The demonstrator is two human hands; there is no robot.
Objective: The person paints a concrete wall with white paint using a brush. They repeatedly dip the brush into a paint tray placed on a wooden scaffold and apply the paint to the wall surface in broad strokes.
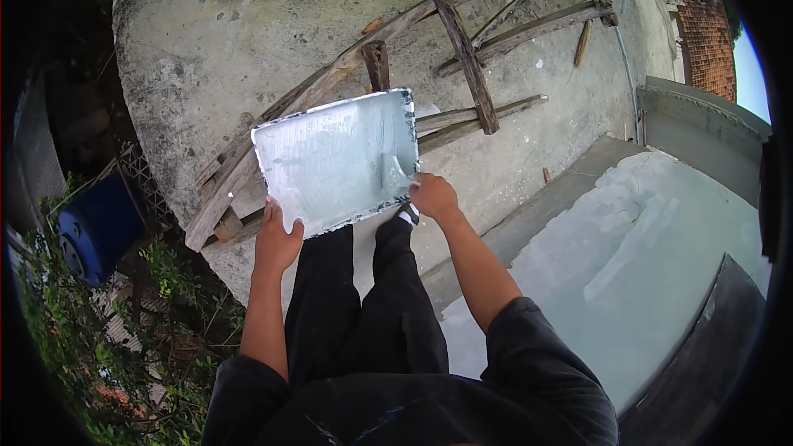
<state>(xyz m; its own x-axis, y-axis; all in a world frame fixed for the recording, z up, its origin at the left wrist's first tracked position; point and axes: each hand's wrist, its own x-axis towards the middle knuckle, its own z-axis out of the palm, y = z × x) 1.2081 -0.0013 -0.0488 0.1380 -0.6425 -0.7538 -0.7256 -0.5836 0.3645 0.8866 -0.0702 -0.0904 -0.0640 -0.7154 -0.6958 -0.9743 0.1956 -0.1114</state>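
A shallow rectangular tray (pixel 334 165), coated inside with wet-looking white paint, is held tilted in front of my legs. Its rim is white with dark chipped patches. My left hand (pixel 279 239) grips the near left corner, thumb on the near edge. At the near right corner my right hand (pixel 434 196) is closed, fingers curled. Beside those fingers, a pale fan-shaped form (pixel 396 172) lies against the coating; whether it is a tool or a paint smear, I cannot tell. What the right fingers enclose is hidden.
Weathered timber (pixel 330 74) lies beyond the tray on stained concrete (pixel 248 16). On the right is a ledge surface with a pale, patchy coating (pixel 611 256) and a dark panel (pixel 710 355). Left, past the concrete's edge, are a blue container (pixel 99 223) and leafy plants (pixel 173 281).
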